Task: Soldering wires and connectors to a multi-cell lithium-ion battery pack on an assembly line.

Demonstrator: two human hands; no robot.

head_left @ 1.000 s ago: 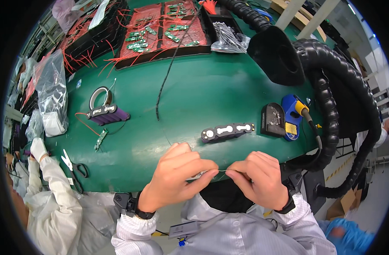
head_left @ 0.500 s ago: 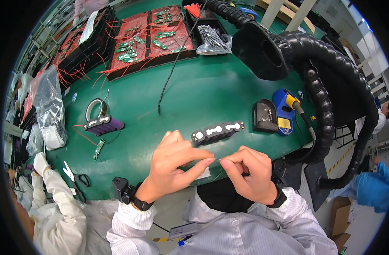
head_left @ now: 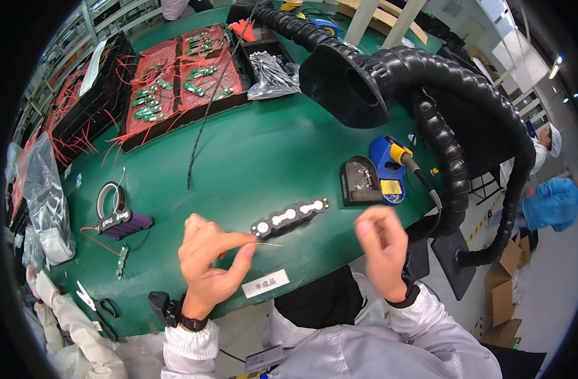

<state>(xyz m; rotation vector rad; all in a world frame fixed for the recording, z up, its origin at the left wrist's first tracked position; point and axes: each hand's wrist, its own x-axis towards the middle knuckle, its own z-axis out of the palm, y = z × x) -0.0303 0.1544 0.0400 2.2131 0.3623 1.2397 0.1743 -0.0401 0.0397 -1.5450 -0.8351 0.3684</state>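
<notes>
We see the green desk (head_left: 270, 158) w/ a black ribbed extraction hose (head_left: 428, 82) at 1 o'clock, biggest item, curling over the right edge. Trays of red-wired boards (head_left: 175, 88) at 11. Soldering-iron stand (head_left: 387, 177) at 3, tape roll (head_left: 110, 199) at 9. The black strip w/ white pads (head_left: 290, 218) lies flat mid-desk, just beyond our hands. Left hand (head_left: 207, 265) pinches a thin wire (head_left: 270, 244), fine, pale, tip pointing at 3. Right hand (head_left: 380, 252) is apart from it, fingers loosely curled, holding nothing we can see.
</notes>
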